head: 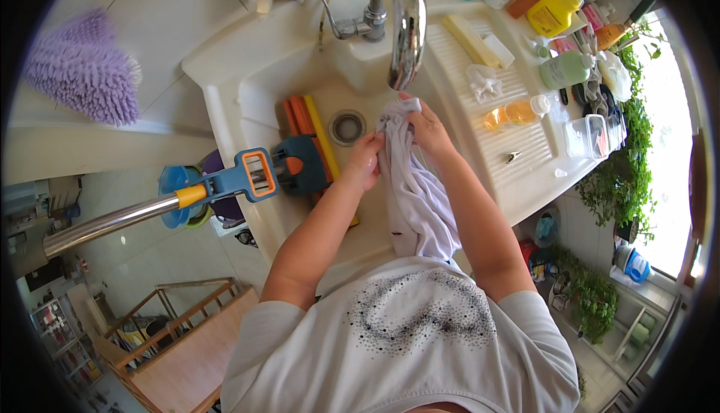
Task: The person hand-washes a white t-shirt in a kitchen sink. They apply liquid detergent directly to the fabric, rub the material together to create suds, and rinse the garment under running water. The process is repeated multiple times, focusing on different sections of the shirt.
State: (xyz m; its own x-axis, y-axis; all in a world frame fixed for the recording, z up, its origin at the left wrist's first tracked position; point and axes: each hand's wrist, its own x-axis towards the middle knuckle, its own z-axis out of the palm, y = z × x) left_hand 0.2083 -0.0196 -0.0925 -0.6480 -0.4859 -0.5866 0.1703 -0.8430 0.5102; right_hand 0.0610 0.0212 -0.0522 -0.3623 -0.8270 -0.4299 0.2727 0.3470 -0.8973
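Observation:
A pale lavender-grey cloth garment (416, 199) hangs in long folds over the laundry sink (225, 131), its upper end bunched between my hands. My left hand (364, 160) grips it from the left side. On the other side my right hand (428, 127) holds the bunched top, just below the spout of the chrome faucet (408, 36). The garment's lower end drops toward my body, partly hidden by my shirt. To the left of my left hand lies a sponge mop head (306, 160) with orange and yellow strips, inside the basin near the drain (346, 127).
The mop's metal pole (118, 224) crosses the sink's left rim. On the ribbed washboard (523, 143) lie a bottle of orange liquid (514, 113), a yellow bar (471, 40) and a crumpled white piece (484, 82). Several bottles (554, 13) crowd the back right. A purple chenille mitt (84, 70) hangs left.

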